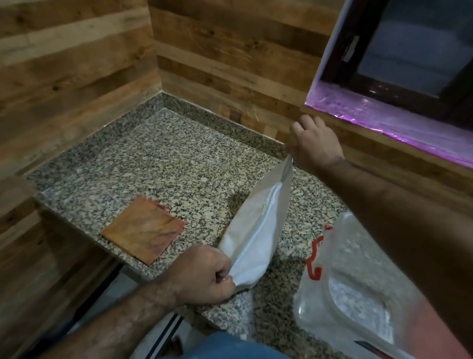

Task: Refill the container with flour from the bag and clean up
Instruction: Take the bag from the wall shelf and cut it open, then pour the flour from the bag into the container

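A white flour bag (256,229) is stretched slantwise above the granite counter (156,166). My left hand (204,276) pinches its lower corner near the counter's front edge. My right hand (313,143) is closed on its upper corner, raised near the wall. White flour shows through the bag's lower half. A clear plastic container (362,302) with red latches lies on the counter at the right, partly hidden under my right forearm.
A square orange-brown cloth or mat (142,228) lies flat near the counter's front left edge. Wood-panelled walls close the corner at the left and back. A window with a pink-covered sill (406,122) is at the upper right.
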The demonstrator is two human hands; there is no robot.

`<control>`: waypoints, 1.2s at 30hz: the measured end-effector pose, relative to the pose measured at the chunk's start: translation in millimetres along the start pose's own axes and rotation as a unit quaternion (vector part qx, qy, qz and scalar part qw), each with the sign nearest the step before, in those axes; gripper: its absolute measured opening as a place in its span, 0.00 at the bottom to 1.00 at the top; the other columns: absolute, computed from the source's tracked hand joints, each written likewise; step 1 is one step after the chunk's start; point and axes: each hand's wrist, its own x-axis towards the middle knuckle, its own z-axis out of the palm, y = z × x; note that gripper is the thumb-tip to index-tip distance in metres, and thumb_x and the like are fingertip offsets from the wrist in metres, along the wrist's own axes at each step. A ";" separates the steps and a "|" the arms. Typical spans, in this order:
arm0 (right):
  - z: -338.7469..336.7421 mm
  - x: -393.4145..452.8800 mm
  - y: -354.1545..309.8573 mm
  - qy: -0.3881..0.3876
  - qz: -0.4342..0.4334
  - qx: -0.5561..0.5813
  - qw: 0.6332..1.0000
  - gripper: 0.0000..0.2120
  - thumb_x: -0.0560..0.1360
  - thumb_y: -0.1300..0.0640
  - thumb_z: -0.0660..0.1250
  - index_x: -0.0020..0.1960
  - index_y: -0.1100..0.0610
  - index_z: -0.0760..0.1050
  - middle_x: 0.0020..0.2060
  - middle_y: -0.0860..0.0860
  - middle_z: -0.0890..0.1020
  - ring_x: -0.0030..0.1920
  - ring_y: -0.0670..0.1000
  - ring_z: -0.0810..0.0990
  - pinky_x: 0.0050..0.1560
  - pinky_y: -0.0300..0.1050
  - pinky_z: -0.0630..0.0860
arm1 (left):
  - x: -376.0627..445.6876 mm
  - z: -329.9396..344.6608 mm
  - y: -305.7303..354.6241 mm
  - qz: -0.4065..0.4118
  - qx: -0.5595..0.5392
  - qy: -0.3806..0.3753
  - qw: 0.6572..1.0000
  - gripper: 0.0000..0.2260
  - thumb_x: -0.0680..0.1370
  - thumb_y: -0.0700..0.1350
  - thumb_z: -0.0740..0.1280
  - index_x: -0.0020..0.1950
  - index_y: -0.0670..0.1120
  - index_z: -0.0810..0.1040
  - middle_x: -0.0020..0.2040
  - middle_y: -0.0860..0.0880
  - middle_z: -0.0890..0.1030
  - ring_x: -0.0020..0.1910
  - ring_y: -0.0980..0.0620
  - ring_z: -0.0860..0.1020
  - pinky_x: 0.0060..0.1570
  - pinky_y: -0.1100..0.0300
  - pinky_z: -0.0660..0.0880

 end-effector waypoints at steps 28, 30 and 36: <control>41.2 -28.5 -53.6 -0.292 0.366 0.261 0.844 0.13 0.83 0.52 0.70 0.56 0.63 0.81 0.47 0.54 0.84 0.41 0.50 0.84 0.31 0.41 0.80 | 63.9 -10.6 20.6 -0.122 0.074 -0.173 0.974 0.20 0.74 0.57 0.59 0.34 0.41 0.73 0.31 0.42 0.76 0.32 0.42 0.77 0.33 0.48 0.74; 33.5 -30.9 -56.6 -0.285 0.347 0.248 0.858 0.16 0.84 0.46 0.68 0.52 0.60 0.79 0.42 0.52 0.81 0.37 0.48 0.81 0.26 0.39 0.74 | 64.1 -15.3 24.4 -0.128 0.060 -0.168 0.976 0.20 0.74 0.56 0.59 0.32 0.41 0.71 0.28 0.45 0.73 0.30 0.44 0.75 0.32 0.50 0.72; -17.7 -26.7 -63.6 -0.222 0.273 0.182 0.918 0.24 0.85 0.38 0.62 0.51 0.58 0.81 0.39 0.52 0.78 0.42 0.54 0.82 0.37 0.43 0.73 | 71.5 -29.6 54.9 -0.101 0.052 -0.147 0.983 0.20 0.75 0.55 0.63 0.32 0.42 0.67 0.28 0.47 0.71 0.29 0.47 0.72 0.28 0.54 0.62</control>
